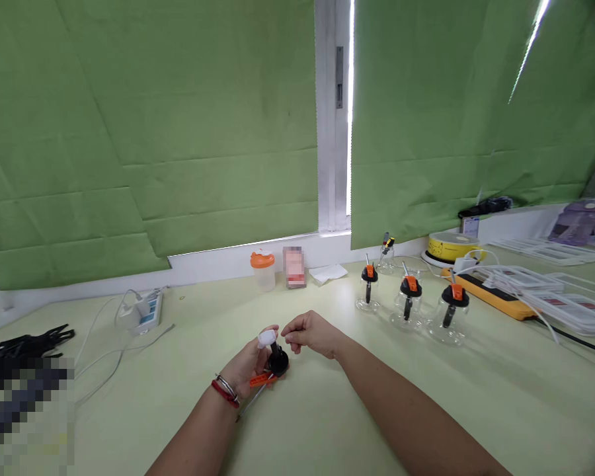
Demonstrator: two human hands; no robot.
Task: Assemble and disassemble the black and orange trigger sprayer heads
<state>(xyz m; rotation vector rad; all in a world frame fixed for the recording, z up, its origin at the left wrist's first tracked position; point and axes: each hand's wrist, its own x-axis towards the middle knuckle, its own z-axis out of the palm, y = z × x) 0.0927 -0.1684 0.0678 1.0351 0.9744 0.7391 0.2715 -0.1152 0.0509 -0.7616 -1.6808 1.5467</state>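
My left hand (250,363), wearing bangles and a red band at the wrist, is closed around a black bottle top (278,362). The top is turned over: an orange lever (262,379) and a thin metal spout (252,403) point down toward the table, and a white translucent piece (266,339) sits at the upper end of its black stem. Just right of the stem, my right hand (310,332) has thumb and fingers pinched together; anything between them is too small to make out. Similar tops are fitted on glass bottles (368,291) to the right.
At the back are an orange-lidded cup (263,271), a pink box (295,268) and white paper (328,274). A power strip (149,312) with cables lies left. Rightward are a yellow round container (451,246), an orange-yellow strip (496,295) and white frames (565,307).
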